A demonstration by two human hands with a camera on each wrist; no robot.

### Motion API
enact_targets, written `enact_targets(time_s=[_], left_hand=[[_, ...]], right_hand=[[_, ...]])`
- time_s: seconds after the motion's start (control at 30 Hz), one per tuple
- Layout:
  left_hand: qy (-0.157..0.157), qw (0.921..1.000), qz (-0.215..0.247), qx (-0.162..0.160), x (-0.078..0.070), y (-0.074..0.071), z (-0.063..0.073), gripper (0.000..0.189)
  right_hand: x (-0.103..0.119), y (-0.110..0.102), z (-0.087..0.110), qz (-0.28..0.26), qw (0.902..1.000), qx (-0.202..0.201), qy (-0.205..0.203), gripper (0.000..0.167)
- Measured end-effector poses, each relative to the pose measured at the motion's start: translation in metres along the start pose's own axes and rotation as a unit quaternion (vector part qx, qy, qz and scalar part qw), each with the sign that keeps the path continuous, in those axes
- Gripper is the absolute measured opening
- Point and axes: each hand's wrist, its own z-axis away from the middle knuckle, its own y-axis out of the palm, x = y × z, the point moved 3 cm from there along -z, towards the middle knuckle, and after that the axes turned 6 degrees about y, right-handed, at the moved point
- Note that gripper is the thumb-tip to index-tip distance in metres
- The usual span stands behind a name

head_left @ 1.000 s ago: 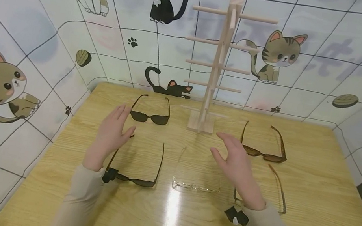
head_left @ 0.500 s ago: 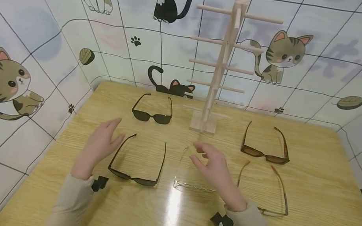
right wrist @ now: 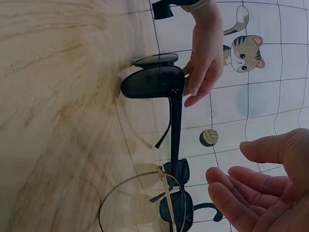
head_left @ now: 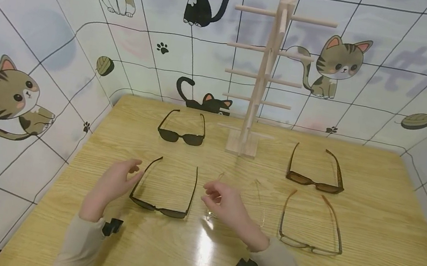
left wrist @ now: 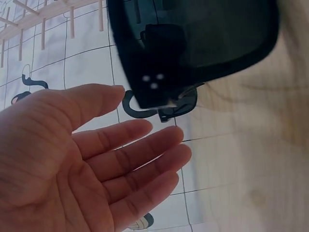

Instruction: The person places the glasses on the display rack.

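Observation:
My left hand (head_left: 113, 184) hovers by the left temple of the front-left black sunglasses (head_left: 173, 214). Its fingers are loosely bent and hold nothing. In the left wrist view the thumb tip is close to the sunglasses' dark corner (left wrist: 149, 87); I cannot tell whether they touch. Over the thin-rimmed clear glasses (head_left: 209, 215) is my right hand (head_left: 232, 209), partly covering them. Its fingers are relaxed and nothing is between them. The right wrist view shows the right hand (right wrist: 260, 181) apart from the thin gold temple (right wrist: 168, 195) of these glasses.
A wooden display stand (head_left: 267, 66) with several pegs rises at the back of the table (head_left: 175, 258). Behind the hands lie black sunglasses (head_left: 193, 139). On the right are brown sunglasses (head_left: 329, 188) and glasses with brown temple tips (head_left: 325, 252). A cat-patterned cloth (head_left: 135, 40) hangs behind.
My right hand has moved left and toward me, from near the brown sunglasses to over the clear glasses. My left hand has come down beside the front-left sunglasses. The eyewear has stayed put.

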Motion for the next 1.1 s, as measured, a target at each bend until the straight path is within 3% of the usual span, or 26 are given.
enact_targets(time_s=[0.23, 0.67, 0.9, 1.1], left_hand=[[0.002, 0.9999, 0.014, 0.003, 0.003, 0.005, 0.006, 0.033], [0.022, 0.9977, 0.064, 0.004, 0.010, 0.014, 0.014, 0.016], [-0.013, 0.9945, 0.102, 0.018, 0.015, 0.015, 0.017, 0.019], [-0.038, 0.9916, 0.120, 0.029, 0.017, 0.015, 0.020, 0.019]], right_hand=[[0.001, 0.022, -0.005, -0.018, 0.9992, 0.033, 0.014, 0.015], [0.002, 0.037, -0.006, 0.019, 0.9942, 0.072, 0.077, 0.011], [0.002, 0.044, -0.006, 0.024, 0.9898, 0.102, 0.097, 0.015], [0.001, 0.050, -0.006, 0.037, 0.9891, 0.098, 0.104, 0.019]])
